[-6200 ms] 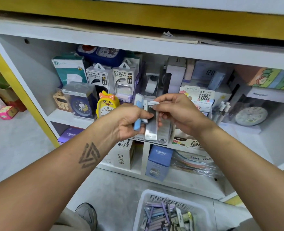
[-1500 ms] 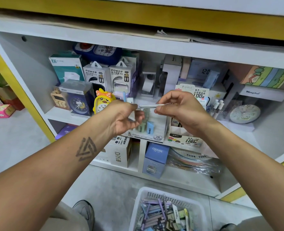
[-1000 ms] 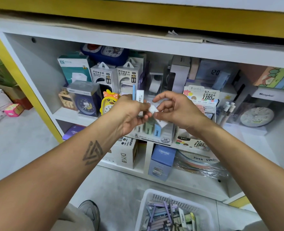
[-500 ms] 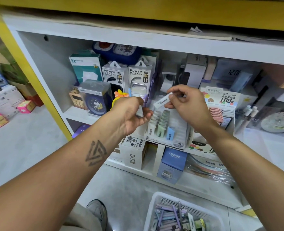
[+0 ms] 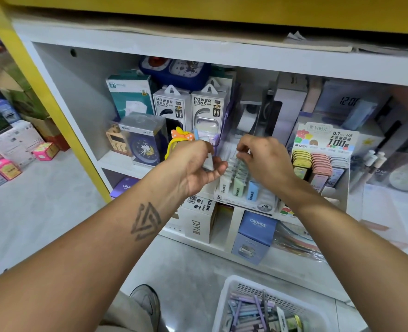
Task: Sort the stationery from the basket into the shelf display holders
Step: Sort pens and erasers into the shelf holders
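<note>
- Clearly small stuff: lead-refill cases [image 5: 237, 188] — thin plastic, light, stiff, prob. a bit slick; pinch by the narrow top end, flat faces between thumb + finger, no squeeze needed.
- Standing upright in rows in the clear display holder [image 5: 265, 202] at the front edge of the shelf [image 5: 116, 161], white, green and blue ones toward the front; holder marked 2B on its front lip.
- Right hand [image 5: 266, 161] over the holder's back rows, knuckles up, fingers curled down, tips pinching what looks like one white case at approx. the top of the stack; exact contact partly hidden by own fingers.
- Left hand [image 5: 195, 167] just beside the holder's left edge, palm turned inward, fingers curled round a few spare cases [image 5: 206, 149] — white + blue ends poking up past the thumb.
- Both forearms stretched forward, wrists roughly level, hands near each other but apart.
- Basket [image 5: 267, 307] on the floor below the shelf, near the bottom edge of view, with plenty of pens + cases inside; judged: sorting far from done.
- Risk, judged: packed rows tip like dominoes if nudged; lower straight down into a free slot.
- Second holder [image 5: 317, 168] w/ yellow, pink, white cases next to it on the right, untouched.
</note>
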